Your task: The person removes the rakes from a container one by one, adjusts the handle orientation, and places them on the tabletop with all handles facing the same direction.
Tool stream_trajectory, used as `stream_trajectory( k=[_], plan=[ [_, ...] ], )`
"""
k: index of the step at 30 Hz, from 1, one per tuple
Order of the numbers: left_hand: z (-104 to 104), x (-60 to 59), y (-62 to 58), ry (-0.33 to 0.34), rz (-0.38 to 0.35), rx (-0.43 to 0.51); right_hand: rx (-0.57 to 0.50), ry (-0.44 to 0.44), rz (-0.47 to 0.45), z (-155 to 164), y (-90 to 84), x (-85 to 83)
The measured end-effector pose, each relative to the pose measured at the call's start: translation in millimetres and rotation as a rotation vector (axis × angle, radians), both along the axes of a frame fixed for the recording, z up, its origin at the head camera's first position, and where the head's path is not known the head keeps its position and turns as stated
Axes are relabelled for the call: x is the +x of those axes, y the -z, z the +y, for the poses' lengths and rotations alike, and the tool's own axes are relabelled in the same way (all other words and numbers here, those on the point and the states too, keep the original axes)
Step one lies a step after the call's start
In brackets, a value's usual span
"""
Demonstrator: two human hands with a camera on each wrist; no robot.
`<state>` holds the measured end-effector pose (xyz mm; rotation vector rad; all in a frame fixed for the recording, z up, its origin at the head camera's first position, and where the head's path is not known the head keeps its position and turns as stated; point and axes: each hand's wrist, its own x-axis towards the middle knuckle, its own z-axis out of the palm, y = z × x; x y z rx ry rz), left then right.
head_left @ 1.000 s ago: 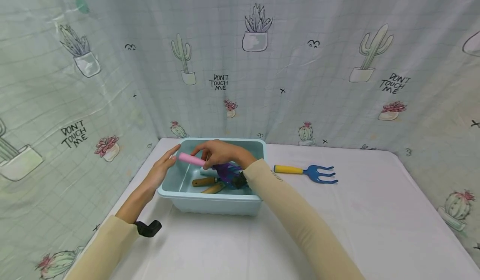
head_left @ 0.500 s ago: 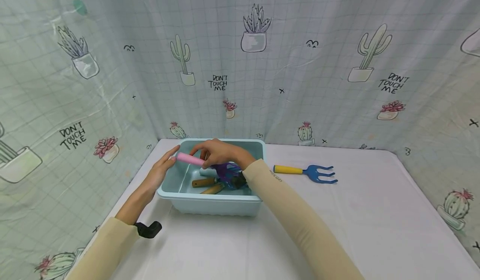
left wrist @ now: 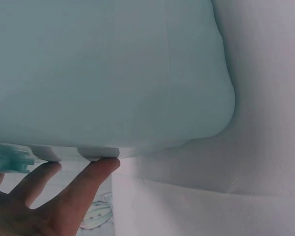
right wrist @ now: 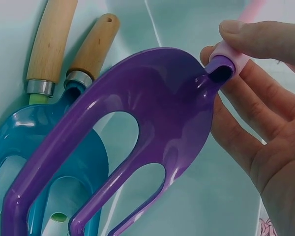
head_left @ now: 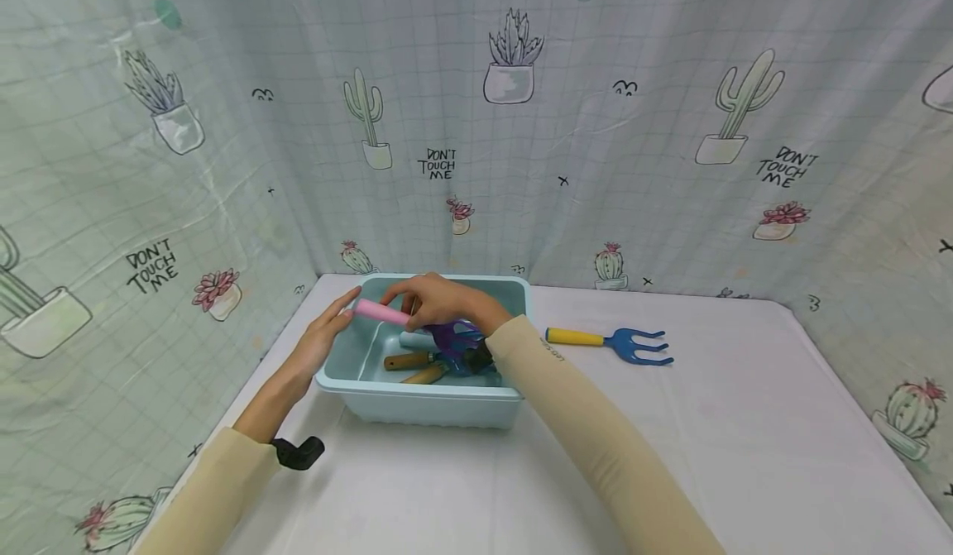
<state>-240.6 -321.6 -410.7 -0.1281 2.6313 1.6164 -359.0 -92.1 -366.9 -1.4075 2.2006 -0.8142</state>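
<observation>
My right hand (head_left: pixel 439 300) pinches the pink handle of a purple hand fork (right wrist: pixel 179 98) near its neck. The fork is held inside the pale blue bin (head_left: pixel 428 410), its prongs over other tools in the right wrist view. My left hand (head_left: pixel 318 338) is at the bin's left side, fingers extended along the rim. In the left wrist view its fingertips (left wrist: pixel 105 163) touch the outer wall. Beneath the purple fork lie two wooden-handled tools, one a blue hand fork (right wrist: pixel 91 142); their wooden handles (head_left: pixel 408 361) point left. My right forearm hides part of the bin.
Right of the bin, a blue hand fork with a yellow handle (head_left: pixel 577 337) lies on the white table (head_left: pixel 715 439). A light blue handle (head_left: pixel 417 341) shows in the bin. A cactus-print curtain (head_left: pixel 551 141) stands behind and along both sides.
</observation>
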Motion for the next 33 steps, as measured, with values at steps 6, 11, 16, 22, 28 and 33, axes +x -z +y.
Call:
stream_trajectory(
  k=[6,11,16,22,28,33],
  plan=[
    [-0.2,0.2,-0.2,-0.007,-0.003,-0.008,-0.005,0.017,0.009,0.9,-0.4,0.1],
    [0.9,0.2,-0.3,0.001,-0.003,-0.009,-0.004,0.018,0.02,0.7,1.2,-2.2],
    [-0.8,-2.9,1.8,-0.005,-0.019,-0.002,-0.017,0.027,0.012,0.6,0.4,-1.2],
    [-1.0,-3.6,2.2,-0.009,-0.022,-0.002,-0.029,0.026,0.013,1.4,-1.8,0.3],
    [-0.2,-4.3,1.1,-0.024,-0.037,-0.009,-0.051,0.028,0.026,1.8,-2.9,0.4],
    [0.0,-5.2,1.8,-0.031,-0.043,-0.006,-0.06,0.035,0.029,2.3,-3.8,-0.4]
  ],
)
